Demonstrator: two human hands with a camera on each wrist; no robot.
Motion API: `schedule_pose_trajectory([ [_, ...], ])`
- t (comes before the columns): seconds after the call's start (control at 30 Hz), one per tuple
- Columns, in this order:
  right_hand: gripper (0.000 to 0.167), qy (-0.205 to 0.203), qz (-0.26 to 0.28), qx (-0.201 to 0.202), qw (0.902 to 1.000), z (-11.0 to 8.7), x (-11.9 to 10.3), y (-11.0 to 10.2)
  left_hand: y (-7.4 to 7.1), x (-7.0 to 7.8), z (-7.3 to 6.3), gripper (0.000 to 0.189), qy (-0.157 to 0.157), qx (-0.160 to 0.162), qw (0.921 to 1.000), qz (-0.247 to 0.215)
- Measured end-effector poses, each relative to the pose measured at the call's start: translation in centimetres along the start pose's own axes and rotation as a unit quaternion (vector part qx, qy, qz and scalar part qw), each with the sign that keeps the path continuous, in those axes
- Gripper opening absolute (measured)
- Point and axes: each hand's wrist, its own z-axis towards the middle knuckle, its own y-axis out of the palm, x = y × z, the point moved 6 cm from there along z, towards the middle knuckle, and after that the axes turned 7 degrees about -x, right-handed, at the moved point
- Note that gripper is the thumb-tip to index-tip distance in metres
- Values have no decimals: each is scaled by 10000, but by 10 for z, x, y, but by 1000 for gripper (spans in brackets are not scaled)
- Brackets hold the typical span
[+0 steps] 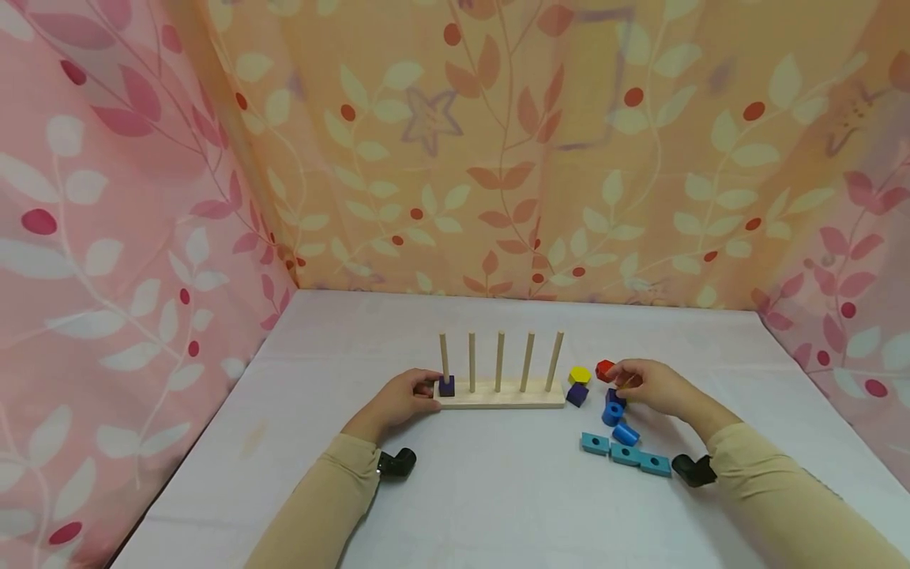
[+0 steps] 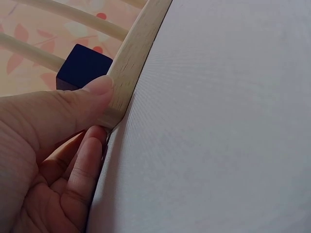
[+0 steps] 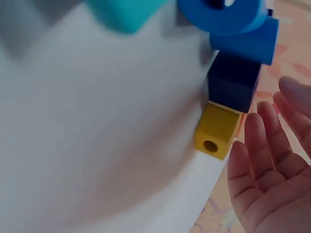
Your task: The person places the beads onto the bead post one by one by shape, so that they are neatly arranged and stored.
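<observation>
My left hand [image 1: 400,401] grips the left end of a wooden peg stand [image 1: 501,399]. In the left wrist view, the thumb presses the base's front edge, beside a dark purple cube [image 2: 85,68] threaded on the leftmost peg. The stand's other pegs stand bare. Over at the right, my right hand [image 1: 654,386] hovers at a group of loose blocks. Its fingers [image 3: 256,141] are relaxed, with nothing between them, close beside a small yellow block [image 3: 218,127]. A dark purple block [image 3: 234,81] and a blue cylinder [image 3: 250,41] line up beyond that.
Between stand and right hand lie a yellow hexagonal block [image 1: 579,374], a purple cube [image 1: 577,394] and a red block [image 1: 605,370]. Nearer to me are a blue cylinder [image 1: 626,434] and a row of teal blocks [image 1: 626,454]. Patterned cloth [image 1: 498,158] surrounds the white table [image 1: 498,506].
</observation>
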Motion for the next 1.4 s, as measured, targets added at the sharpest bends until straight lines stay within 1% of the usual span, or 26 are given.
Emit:
schedule_pose_trajectory([
  [0.2,33,-96,-114,-287,9995,-1,3,6,0,1,0,50,-14,31,10000,25],
  [0.4,28,-74,-149,-551,9983,-6,2,11,1,3,-1,49,5,55,10000,52],
  [0.5,30,-127,-141,-698,9974,-8,3,14,1,5,-3,49,15,60,10000,27],
  [0.6,34,-216,-205,-758,9967,-9,4,16,1,5,-3,48,9,56,10000,25],
  [0.83,23,-322,-683,-685,9948,-7,6,19,1,5,-3,49,2,52,10000,-11],
  [0.97,23,-330,-802,-567,9946,-9,3,17,1,5,-2,49,-11,41,10000,-15],
  [1.13,25,-296,-659,-324,9969,-14,-7,8,1,4,-2,49,-4,45,10000,-17],
  [1.27,26,-509,-434,-126,9977,-16,-20,1,0,3,-2,50,-15,24,10000,-65],
  [1.4,27,-780,10,85,9969,-17,-33,-5,0,3,-2,50,-4,10,10000,-37],
])
